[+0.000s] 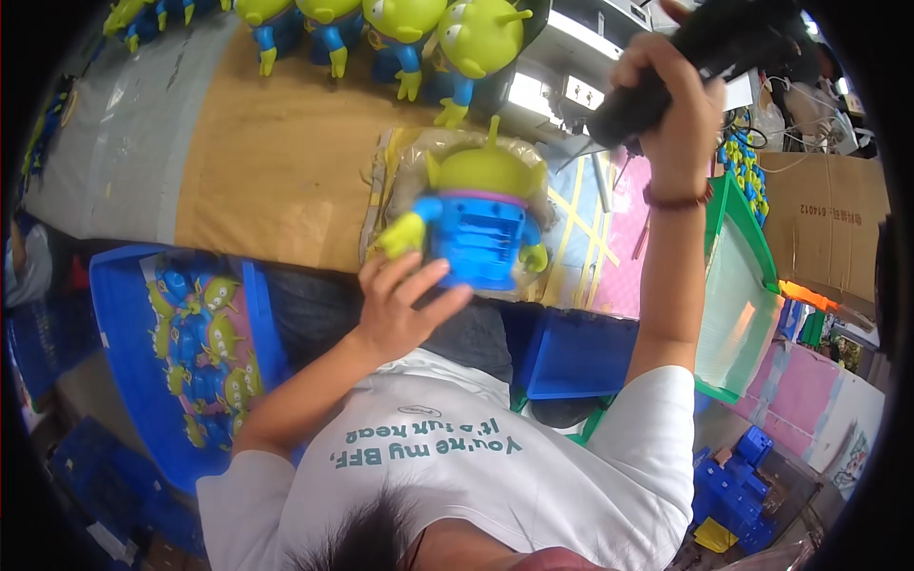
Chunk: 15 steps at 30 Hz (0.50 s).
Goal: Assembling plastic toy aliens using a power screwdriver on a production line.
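A green and blue alien toy figure (481, 214) lies face down on a plastic-wrapped pad (405, 152) at the near edge of the bench. Its blue back shows a recessed, ribbed opening. My left hand (405, 305) rests against the figure's lower left side, fingers spread and stretched out, with no grip around it. Up at the right, my right hand (681, 105) is raised and wrapped around a black handheld power tool (700, 67). The tool's front end points down toward the left, well apart from the figure; its tip is hard to make out.
More alien figures (400, 29) stand in a row along the bench's far side. A blue bin (124, 295) at left holds several smaller figures. Right of the bench are a green-rimmed tray (738, 314) and a cardboard box (824, 219). Another blue bin (581, 357) sits below the bench edge.
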Available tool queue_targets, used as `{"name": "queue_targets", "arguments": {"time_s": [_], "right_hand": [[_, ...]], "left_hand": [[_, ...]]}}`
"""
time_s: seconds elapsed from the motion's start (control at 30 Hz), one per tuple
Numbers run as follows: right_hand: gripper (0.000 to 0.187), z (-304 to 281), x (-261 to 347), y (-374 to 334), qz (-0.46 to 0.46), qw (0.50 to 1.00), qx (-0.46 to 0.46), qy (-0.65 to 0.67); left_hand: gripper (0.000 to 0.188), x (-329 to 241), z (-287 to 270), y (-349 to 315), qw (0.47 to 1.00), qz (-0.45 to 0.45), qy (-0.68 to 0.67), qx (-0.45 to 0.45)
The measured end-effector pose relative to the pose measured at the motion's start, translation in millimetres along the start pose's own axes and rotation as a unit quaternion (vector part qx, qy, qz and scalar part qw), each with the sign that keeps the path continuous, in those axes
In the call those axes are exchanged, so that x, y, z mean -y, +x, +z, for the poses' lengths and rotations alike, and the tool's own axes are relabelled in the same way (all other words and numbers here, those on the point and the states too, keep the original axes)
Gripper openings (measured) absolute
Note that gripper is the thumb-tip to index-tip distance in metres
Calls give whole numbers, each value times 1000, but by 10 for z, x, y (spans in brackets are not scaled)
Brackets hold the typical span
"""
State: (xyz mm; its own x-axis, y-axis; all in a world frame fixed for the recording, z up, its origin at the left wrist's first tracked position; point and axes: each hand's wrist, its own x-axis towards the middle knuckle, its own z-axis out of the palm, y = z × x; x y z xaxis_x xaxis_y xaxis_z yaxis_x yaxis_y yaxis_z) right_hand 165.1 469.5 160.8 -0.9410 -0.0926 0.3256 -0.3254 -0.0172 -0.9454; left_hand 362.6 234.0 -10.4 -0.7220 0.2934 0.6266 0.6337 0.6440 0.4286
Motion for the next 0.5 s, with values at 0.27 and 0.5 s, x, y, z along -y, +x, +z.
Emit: {"name": "queue_targets", "arguments": {"time_s": [0.27,0.5], "right_hand": [[64,299,334,-593,-108,987,78,89],[70,425,254,-704,-100,987,74,100]], "left_hand": [[41,-56,-102,213,1000,24,16,-12],[46,-150,130,710,995,8,77,65]]}}
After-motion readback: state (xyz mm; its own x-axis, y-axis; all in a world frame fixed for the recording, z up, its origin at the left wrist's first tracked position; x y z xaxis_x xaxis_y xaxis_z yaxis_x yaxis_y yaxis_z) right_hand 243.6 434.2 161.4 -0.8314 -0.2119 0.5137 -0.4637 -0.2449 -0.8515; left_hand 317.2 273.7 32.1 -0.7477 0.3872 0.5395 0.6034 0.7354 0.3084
